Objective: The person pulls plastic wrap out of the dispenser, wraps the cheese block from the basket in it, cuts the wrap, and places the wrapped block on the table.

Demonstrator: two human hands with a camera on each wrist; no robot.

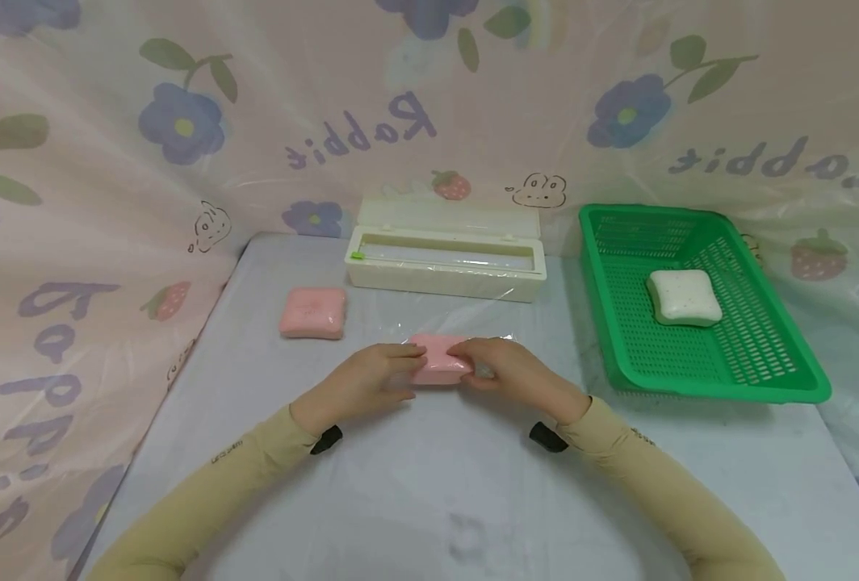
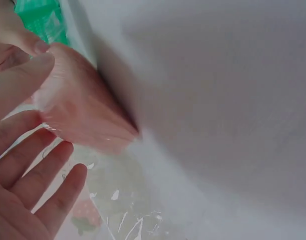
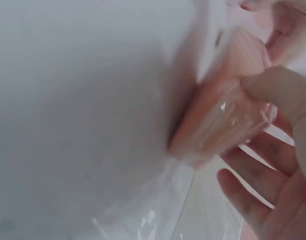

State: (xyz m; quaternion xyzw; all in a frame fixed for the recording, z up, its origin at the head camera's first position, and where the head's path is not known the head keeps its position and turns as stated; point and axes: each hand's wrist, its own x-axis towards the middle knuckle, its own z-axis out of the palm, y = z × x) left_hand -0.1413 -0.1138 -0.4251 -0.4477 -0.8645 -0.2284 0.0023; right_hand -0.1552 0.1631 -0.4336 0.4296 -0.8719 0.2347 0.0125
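A pink bar of soap, with shiny clear plastic film over it, is held between both hands at the middle of the table. My left hand grips its left end, the thumb lying on the soap and the fingers spread along its far edge. From the other side, my right hand holds the right end, its thumb pressed on the wrapped surface. Clear film stretches beyond the soap, wrinkled and glossy.
Behind the hands stands a white cling film dispenser, lid raised, a roll inside. A second pink soap lies to the left. On the right, a green basket contains a white soap. Patterned cloth hangs behind.
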